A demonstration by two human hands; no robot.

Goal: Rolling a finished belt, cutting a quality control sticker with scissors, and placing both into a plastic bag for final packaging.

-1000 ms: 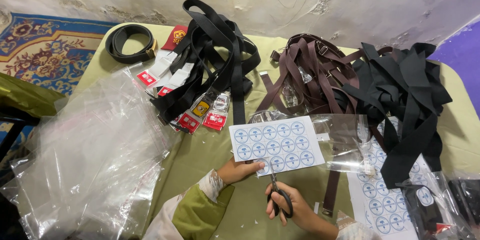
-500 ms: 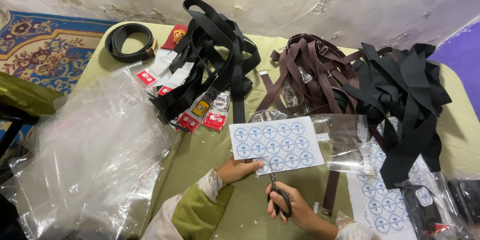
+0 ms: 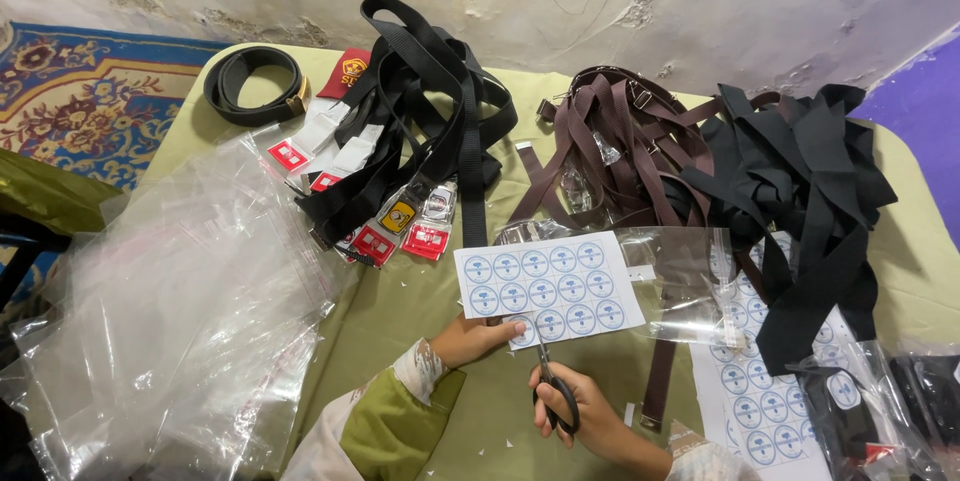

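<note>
A white sheet of round blue stickers lies on the olive table cover, near the front edge. My left hand pinches the sheet's near left corner. My right hand grips black-handled scissors, whose blades point up into the sheet's near edge beside my left fingers. Small white paper scraps lie around the sheet.
A heap of clear plastic bags covers the left. Black belts with red tags lie behind the sheet, brown belts in the middle, black straps at right. More sticker sheets lie at right, a coiled black belt at back left.
The scissors have edged slightly further into the sheet's near edge. Both hands stay in nearly the same place.
</note>
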